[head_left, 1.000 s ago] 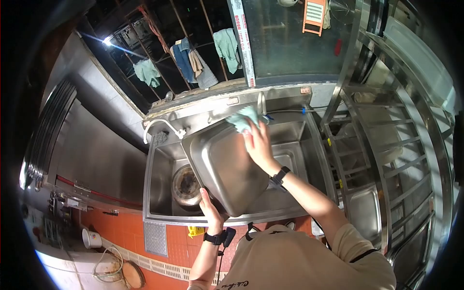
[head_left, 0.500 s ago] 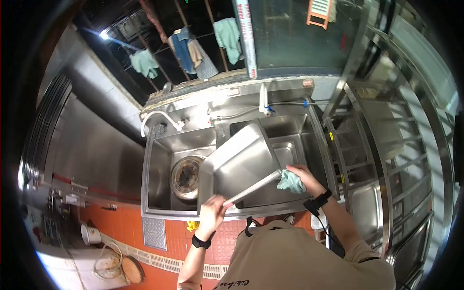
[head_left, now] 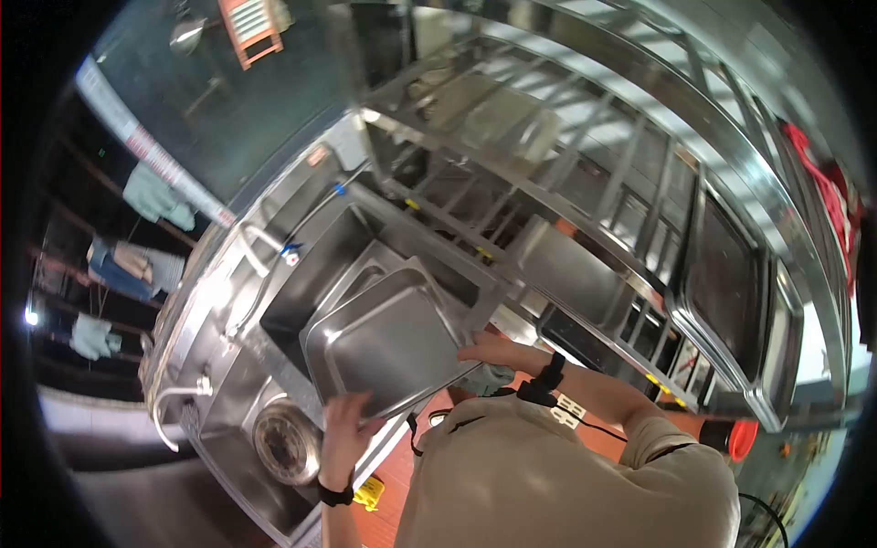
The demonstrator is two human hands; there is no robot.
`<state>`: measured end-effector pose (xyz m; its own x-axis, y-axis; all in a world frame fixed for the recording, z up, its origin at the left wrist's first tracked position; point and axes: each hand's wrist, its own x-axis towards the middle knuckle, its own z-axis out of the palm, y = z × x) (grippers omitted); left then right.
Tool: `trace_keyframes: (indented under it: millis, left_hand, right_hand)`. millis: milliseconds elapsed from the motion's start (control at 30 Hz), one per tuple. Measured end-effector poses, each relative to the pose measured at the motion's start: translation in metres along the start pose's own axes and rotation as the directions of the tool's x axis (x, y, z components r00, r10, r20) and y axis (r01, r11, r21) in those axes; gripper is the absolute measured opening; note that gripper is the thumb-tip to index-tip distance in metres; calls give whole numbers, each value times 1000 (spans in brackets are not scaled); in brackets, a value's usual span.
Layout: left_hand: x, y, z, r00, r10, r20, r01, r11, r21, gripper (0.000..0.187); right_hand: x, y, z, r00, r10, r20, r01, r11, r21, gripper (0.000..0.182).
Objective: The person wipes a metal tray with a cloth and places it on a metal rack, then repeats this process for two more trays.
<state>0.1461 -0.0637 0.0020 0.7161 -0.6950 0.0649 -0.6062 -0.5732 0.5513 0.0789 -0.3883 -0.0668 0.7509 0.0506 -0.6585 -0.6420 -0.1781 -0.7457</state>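
A rectangular steel pan (head_left: pixel 393 342) is over the right sink basin and its front edge, its hollow side facing up. My left hand (head_left: pixel 345 437) grips the pan's near left edge, fingers slightly blurred. At the pan's right corner, my right hand (head_left: pixel 498 352) is closed, with a green cloth (head_left: pixel 493 377) bunched beneath it, partly hidden. Another steel pan (head_left: pixel 365 279) lies in the basin behind, mostly covered by the first. In the left basin sits a round metal lid or pan (head_left: pixel 288 445) with a brown-stained middle.
To the right stands a steel rack (head_left: pixel 512 183) holding a metal pan (head_left: pixel 571 274) and large dark trays (head_left: pixel 726 274). White taps (head_left: pixel 251 247) rise behind the basins. A yellow item (head_left: pixel 369 493) is near the orange floor by the sink, and a red-rimmed bucket (head_left: pixel 731 440) stands at right.
My view has turned toward the rack on the right. The pan has gone from steeply tilted to flatter, and my right hand with the cloth has moved to its right corner.
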Motion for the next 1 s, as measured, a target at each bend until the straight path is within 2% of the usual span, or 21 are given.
trace_keyframes:
  millis: [33, 67, 100, 167, 200, 233, 267, 300, 367, 433, 467, 500, 567, 633, 700, 733, 767, 833, 900, 967, 1000]
  left_hand:
    - [11, -4, -3, 996, 0, -88, 2, 1000, 29, 37]
    - [24, -9, 1, 967, -50, -249, 45, 999, -25, 40]
    - [41, -20, 7, 950, -27, -310, 56, 995, 83, 46]
    - [61, -45, 27, 929, -369, 2, 352, 883, -312, 50]
    - [73, -27, 34, 940, -340, 23, 331, 892, -309, 50]
    - [85, -5, 44, 964, -262, 46, 255, 861, -440, 51]
    - [99, 12, 51, 981, -184, 59, 185, 805, -563, 53]
    - [115, 15, 67, 984, -163, 77, 178, 808, -562, 53]
    - [149, 14, 118, 975, 96, -201, -154, 942, -298, 50]
    - [190, 35, 145, 996, -85, -21, 61, 847, -528, 50]
    - [212, 41, 167, 996, 0, -89, -43, 871, -489, 49]
    - [233, 48, 185, 984, 86, -153, -146, 886, -441, 48]
    - [266, 84, 203, 982, 151, -112, -183, 904, -387, 45]
    - [290, 115, 218, 982, 179, -60, -187, 892, -412, 40]
    - [308, 137, 234, 984, 166, -66, -179, 907, -382, 39]
    - [314, 144, 239, 986, 149, -70, -165, 921, -353, 38]
    - [319, 148, 241, 986, 150, -71, -165, 921, -352, 38]
    - [328, 153, 244, 989, 130, 65, -100, 934, -344, 38]
    - [331, 150, 253, 992, 124, 40, -102, 932, -348, 39]
    - [332, 144, 262, 991, 131, 35, -111, 935, -337, 41]
    - [330, 143, 268, 991, 136, -17, -132, 914, -385, 44]
  right_hand:
    - [-19, -4, -10, 997, -42, -57, 41, 999, -22, 67]
    - [-10, 33, -11, 922, -328, -205, 355, 928, 113, 65]
    - [-28, 37, -18, 917, -320, -239, 356, 926, 124, 65]
    - [-66, 47, -30, 958, -166, -236, 236, 922, 306, 56]
    - [-71, 67, -31, 956, -69, -284, 179, 906, 384, 53]
    - [-80, 88, -33, 948, -58, -311, 186, 898, 399, 53]
    - [-95, 97, -34, 907, -50, -418, 221, 901, 372, 50]
    - [-109, 106, -34, 857, -39, -513, 246, 907, 342, 47]
    - [-129, 123, -35, 794, -16, -607, 258, 914, 314, 44]
    - [-144, 136, -37, 645, -24, -764, 325, 913, 246, 41]
    - [-149, 141, -41, 645, -22, -764, 322, 914, 246, 41]
    - [-153, 145, -46, 491, -41, -870, 217, 973, 77, 41]
    - [-158, 156, -58, 159, -181, -970, -91, 976, -197, 46]
    - [-165, 164, -77, 225, 17, -974, -252, 967, -42, 56]
    - [-187, 157, -98, 385, 78, -920, -201, 980, -1, 56]
    - [-193, 166, -109, 455, 89, -886, -193, 981, 0, 64]
    - [-194, 172, -116, 455, 89, -886, -192, 981, 0, 64]
    - [-190, 183, -128, 460, -209, -863, -45, 965, -257, 68]
    - [-194, 165, -130, 438, -238, -867, 33, 968, -249, 64]
    - [-193, 155, -133, 454, -98, -885, -249, 940, -232, 58]
    - [-186, 160, -133, 375, -199, -905, -290, 902, -319, 53]
